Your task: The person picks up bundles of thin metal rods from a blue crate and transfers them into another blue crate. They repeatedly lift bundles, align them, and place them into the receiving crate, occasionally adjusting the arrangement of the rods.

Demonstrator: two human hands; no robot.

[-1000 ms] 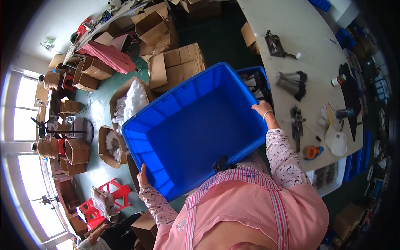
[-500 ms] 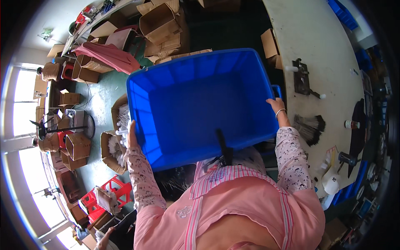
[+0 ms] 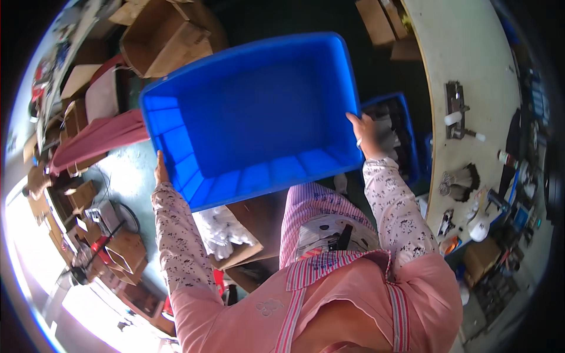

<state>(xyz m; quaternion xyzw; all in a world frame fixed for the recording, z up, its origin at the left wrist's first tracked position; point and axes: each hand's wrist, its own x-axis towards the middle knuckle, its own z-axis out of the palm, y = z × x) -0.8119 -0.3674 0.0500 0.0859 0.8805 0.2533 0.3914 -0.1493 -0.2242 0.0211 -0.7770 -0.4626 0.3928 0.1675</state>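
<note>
A large blue plastic bin (image 3: 253, 117) hangs in front of me with its open top facing me; nothing shows inside it. My left hand (image 3: 162, 169) grips its left side near the lower left corner, most fingers out of sight behind the wall. On the right side, my right hand (image 3: 366, 135) holds the rim, thumb over the edge. Below the bin's lower left edge is a cardboard box (image 3: 244, 254) with white, thin plastic-looking pieces (image 3: 220, 229) in it.
A long pale worktable (image 3: 438, 35) runs along my right, carrying a small metal fixture (image 3: 455, 112) and a bundle of dark-tipped bristles (image 3: 460, 182). Another blue bin (image 3: 406, 112) with things in it stands beside the table. Cardboard boxes (image 3: 162, 38) stand far left.
My hands and the blue bin have shifted left and up in view, away from the worktable. The other blue bin, mostly hidden before, now shows on the right.
</note>
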